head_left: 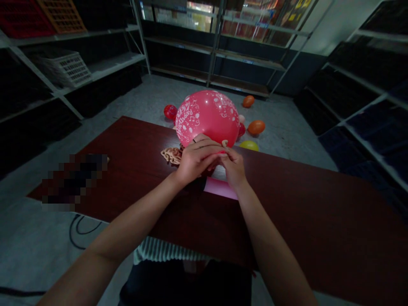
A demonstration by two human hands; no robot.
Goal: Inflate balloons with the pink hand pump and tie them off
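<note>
A large inflated red balloon (207,117) with white "Birthday" lettering and music notes stands over the far side of the brown table (287,199). My left hand (194,159) and my right hand (235,168) meet at its near lower side, fingers closed together. A small red tip, seemingly the balloon's neck, shows between them; the exact grip is mostly hidden by the fingers. Beside my left hand lies a pile of beige bands or uninflated balloons (172,155). Under my right wrist is a pink tube-shaped thing (220,188), partly covered.
Orange balloons (256,127), a yellow balloon (249,145) and a patterned red one (170,112) rest on the floor beyond the table. A blurred-out dark object (78,180) lies at the table's left. Metal shelves (212,51) and a white crate (68,68) surround the room.
</note>
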